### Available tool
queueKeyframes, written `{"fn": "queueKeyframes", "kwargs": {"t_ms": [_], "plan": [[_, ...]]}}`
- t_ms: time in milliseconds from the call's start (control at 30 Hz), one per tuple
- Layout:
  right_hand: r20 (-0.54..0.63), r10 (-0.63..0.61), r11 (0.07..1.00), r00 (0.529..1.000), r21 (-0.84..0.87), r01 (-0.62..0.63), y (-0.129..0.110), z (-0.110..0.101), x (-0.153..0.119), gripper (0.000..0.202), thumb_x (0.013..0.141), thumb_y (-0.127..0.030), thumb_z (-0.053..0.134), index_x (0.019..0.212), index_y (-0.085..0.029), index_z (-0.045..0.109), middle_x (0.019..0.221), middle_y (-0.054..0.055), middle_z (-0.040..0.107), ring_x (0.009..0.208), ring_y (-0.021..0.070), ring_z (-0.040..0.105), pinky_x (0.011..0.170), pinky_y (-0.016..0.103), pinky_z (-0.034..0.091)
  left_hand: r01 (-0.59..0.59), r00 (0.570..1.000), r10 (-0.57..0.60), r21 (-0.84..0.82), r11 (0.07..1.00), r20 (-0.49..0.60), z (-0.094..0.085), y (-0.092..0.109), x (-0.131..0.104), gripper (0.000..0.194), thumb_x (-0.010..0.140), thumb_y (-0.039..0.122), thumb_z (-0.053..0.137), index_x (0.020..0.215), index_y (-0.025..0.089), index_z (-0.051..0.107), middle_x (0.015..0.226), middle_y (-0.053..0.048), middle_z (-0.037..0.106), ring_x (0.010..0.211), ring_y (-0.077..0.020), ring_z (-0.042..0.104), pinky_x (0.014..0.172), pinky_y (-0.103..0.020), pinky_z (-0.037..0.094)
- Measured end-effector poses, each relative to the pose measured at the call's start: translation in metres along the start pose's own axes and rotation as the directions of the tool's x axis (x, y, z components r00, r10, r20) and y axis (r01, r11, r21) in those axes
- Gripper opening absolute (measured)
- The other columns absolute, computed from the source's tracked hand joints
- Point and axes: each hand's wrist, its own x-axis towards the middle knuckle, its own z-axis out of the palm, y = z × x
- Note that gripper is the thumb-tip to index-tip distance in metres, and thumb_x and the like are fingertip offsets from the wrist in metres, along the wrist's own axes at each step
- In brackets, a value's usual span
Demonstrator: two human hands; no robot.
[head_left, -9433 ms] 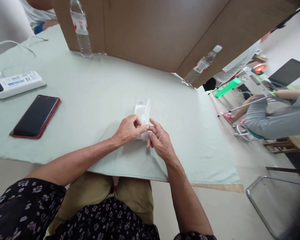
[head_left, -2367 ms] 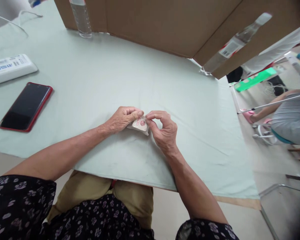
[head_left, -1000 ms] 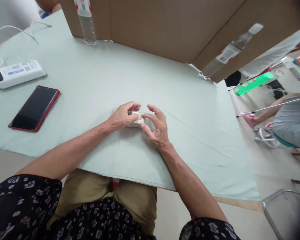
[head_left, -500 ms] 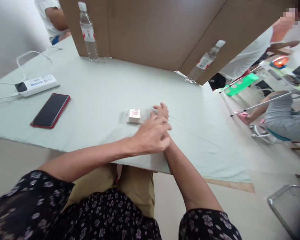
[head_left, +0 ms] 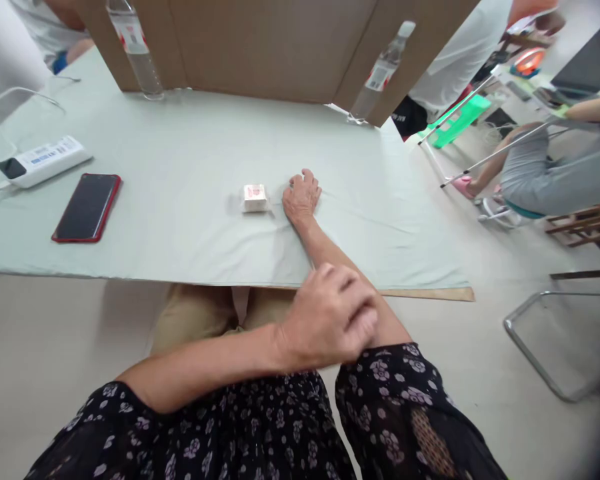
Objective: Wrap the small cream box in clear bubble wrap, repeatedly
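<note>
My right hand (head_left: 301, 195) rests palm down on the pale green cloth (head_left: 200, 160), fingers apart and slightly bent, holding nothing. Just left of it lies a small cream-coloured block in clear wrapping (head_left: 255, 198) with red print on top; the hand does not touch it. Across my right forearm, close to the sleeve edge, is my left hand (head_left: 330, 317), a little blurred. Its fingers are curled in a loose fist, and nothing shows in them. Whether the knuckles press on the forearm or hover above it, I cannot tell.
A phone in a red case (head_left: 87, 208) and a white power strip (head_left: 45, 161) with cables lie at the left. A cardboard panel (head_left: 260, 50) stands at the back, with a water bottle (head_left: 139, 57) and another bottle (head_left: 383, 70) before it. People sit beyond the table.
My left hand has moved from beside the right wrist up the forearm towards the sleeve, and its fingers are more curled. The view has tilted lower. The wrapped block stays on the cloth.
</note>
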Motion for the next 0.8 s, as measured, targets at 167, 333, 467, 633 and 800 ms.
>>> {"fn": "queueKeyframes", "kwargs": {"t_ms": [167,333,467,633,800], "plan": [[0.009,-0.024,1.0,1.0,0.004,0.024,-0.001,-0.001,0.001,0.03,0.089,-0.013,0.047,0.112,-0.016,0.065,0.152,0.017,0.047,0.13,0.034,0.046,0.108,0.055,0.036,0.261,0.965,-0.248,0.218,0.94,-0.086,-0.004,-0.062,0.041,0.011,0.093,0.022,0.052,0.091,0.018,0.062,0.106,-0.01,0.064,0.103,-0.0255,0.054,0.097,-0.043,0.045],[-0.002,-0.021,1.0,1.0,-0.011,0.021,-0.002,-0.001,-0.001,0.032,0.088,-0.013,0.045,0.114,-0.015,0.065,0.152,0.017,0.047,0.13,0.0335,0.048,0.107,0.054,0.037,0.169,0.986,-0.166,0.274,0.947,-0.033,0.004,-0.037,0.039,0.018,0.094,0.018,0.046,0.089,0.015,0.063,0.099,-0.013,0.065,0.099,-0.0273,0.054,0.092,-0.044,0.046],[-0.021,-0.007,1.0,1.0,-0.011,0.007,-0.003,-0.002,-0.003,0.033,0.088,-0.013,0.044,0.113,-0.014,0.065,0.152,0.017,0.048,0.128,0.0325,0.05,0.107,0.052,0.038,-0.06,0.995,0.048,0.142,0.988,0.084,0.007,0.025,0.007,0.02,0.096,0.024,0.049,0.083,0.016,0.064,0.095,-0.012,0.066,0.092,-0.0254,0.054,0.084,-0.042,0.047],[-0.019,0.016,1.0,1.0,0.025,-0.016,-0.004,-0.005,-0.005,0.032,0.087,-0.014,0.047,0.112,-0.015,0.066,0.15,0.017,0.05,0.129,0.0337,0.049,0.106,0.051,0.038,-0.054,0.994,0.037,0.177,0.983,0.098,0.001,0.014,0.006,0.023,0.095,0.033,0.053,0.091,0.016,0.067,0.098,-0.011,0.067,0.093,-0.0248,0.055,0.086,-0.042,0.047],[0.004,0.01,1.0,1.0,0.021,-0.01,-0.005,-0.009,-0.006,0.032,0.088,-0.014,0.046,0.114,-0.015,0.065,0.152,0.017,0.049,0.13,0.0338,0.049,0.106,0.051,0.039,0.197,0.98,-0.193,0.252,0.947,-0.04,-0.001,-0.039,0.029,0.02,0.093,0.032,0.056,0.098,0.014,0.065,0.107,-0.013,0.065,0.102,-0.0279,0.052,0.097,-0.046,0.046]]}}
